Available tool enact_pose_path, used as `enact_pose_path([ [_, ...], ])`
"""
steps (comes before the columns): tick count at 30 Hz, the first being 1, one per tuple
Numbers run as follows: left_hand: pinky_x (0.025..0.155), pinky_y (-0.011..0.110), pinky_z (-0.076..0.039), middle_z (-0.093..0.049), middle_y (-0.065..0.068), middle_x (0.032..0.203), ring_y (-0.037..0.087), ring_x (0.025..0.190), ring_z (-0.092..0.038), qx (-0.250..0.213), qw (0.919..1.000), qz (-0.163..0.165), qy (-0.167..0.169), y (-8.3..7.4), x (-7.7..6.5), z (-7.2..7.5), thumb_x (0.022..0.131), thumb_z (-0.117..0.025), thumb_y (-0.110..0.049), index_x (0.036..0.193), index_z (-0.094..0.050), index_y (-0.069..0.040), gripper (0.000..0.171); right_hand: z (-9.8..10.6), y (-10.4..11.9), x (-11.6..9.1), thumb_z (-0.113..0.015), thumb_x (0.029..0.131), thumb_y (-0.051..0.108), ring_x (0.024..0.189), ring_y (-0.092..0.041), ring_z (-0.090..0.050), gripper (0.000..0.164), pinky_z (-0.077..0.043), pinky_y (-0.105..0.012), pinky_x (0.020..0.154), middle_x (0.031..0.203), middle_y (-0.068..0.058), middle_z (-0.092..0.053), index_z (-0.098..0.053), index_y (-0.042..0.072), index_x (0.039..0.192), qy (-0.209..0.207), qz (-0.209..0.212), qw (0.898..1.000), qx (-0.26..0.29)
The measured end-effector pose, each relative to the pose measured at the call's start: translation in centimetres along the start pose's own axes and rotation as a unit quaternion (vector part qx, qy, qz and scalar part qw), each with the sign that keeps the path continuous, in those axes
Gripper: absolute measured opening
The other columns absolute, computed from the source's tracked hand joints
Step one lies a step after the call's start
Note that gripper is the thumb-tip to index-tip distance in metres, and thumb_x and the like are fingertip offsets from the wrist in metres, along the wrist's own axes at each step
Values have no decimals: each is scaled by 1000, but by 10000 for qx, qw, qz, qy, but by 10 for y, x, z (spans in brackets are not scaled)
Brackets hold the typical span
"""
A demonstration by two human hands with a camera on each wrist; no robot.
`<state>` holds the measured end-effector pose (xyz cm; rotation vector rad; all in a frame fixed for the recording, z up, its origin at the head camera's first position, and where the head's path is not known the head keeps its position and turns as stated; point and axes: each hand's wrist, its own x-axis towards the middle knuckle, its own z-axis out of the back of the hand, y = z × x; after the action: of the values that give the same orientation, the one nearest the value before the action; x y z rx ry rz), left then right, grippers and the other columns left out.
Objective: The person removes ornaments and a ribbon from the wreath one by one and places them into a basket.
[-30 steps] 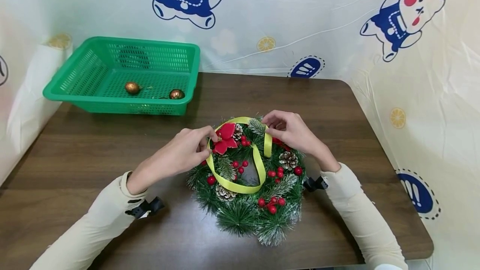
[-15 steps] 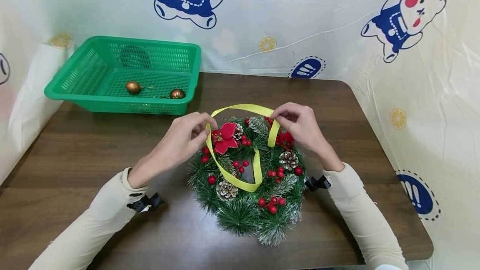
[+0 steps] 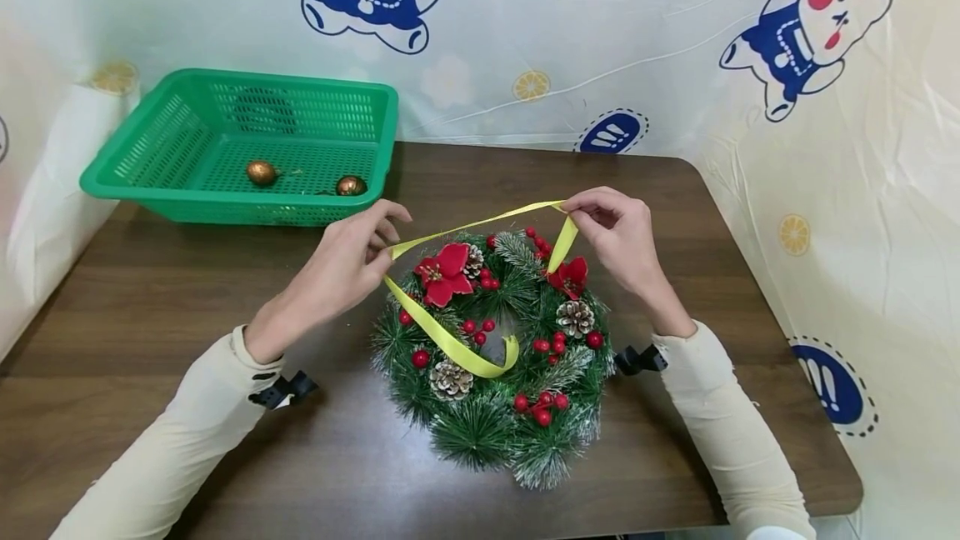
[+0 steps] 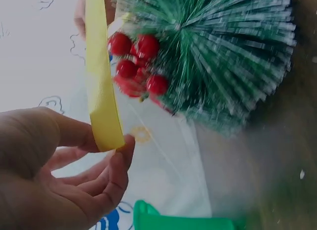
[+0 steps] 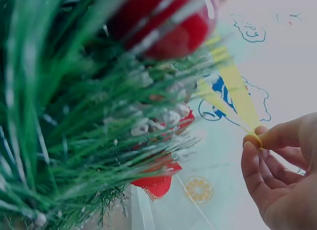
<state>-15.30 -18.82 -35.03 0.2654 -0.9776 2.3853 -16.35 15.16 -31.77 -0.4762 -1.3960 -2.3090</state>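
A yellow ribbon (image 3: 450,346) stretches between both hands above a green wreath (image 3: 480,432), which lies on the table. My left hand (image 3: 337,261) pinches the ribbon between thumb and fingers at the wreath's upper left; the left wrist view shows the ribbon (image 4: 101,76) folding over at the fingertips. With thumb and index finger, my right hand (image 3: 618,236) pinches it at the upper right, where a short tail hangs down. The other end curls over the wreath's centre. Red flowers (image 3: 444,273), red berries (image 3: 542,408) and pinecones (image 3: 451,379) decorate the wreath.
A green plastic basket (image 3: 247,200) stands at the table's back left, with two copper-coloured balls (image 3: 262,172) inside. Behind the brown table (image 3: 187,315) hangs a pale curtain (image 3: 465,65) printed with cartoon bears.
Both hands have moved apart, the left to the left and the right up and to the right. The ribbon between them has gone from a slack loop to nearly straight.
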Motion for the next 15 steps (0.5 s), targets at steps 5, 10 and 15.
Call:
enact_pose_path([
  [5, 62, 35, -55, -70, 9, 84, 17, 70, -67, 89, 9967, 531, 614, 0, -1, 13, 89, -62, 6, 121, -56, -4, 34, 1, -1, 1, -63, 90, -11, 75, -27, -62, 11, -51, -16, 70, 96, -24, -70, -73, -12, 96, -114, -31, 9998, -184],
  [10, 65, 37, -59, -71, 14, 90, 19, 73, -69, 22, 9970, 585, 516, -3, -1, 21, 89, -63, 6, 115, -61, -3, 28, 2, -11, 2, -63, 90, -11, 72, -33, -62, 12, -50, -14, 66, 96, -24, -71, -74, -11, 96, -295, -28, 9992, -262],
  [15, 61, 33, -58, -69, 18, 100, 17, 69, -72, -254, 9966, 680, 397, -7, -1, 31, 90, -57, 10, 118, -60, -3, 31, 6, -36, 6, -67, 91, -3, 70, -17, -62, 11, -49, -14, 64, 96, -17, -72, -77, -3, 97, -608, -153, 9972, -401],
])
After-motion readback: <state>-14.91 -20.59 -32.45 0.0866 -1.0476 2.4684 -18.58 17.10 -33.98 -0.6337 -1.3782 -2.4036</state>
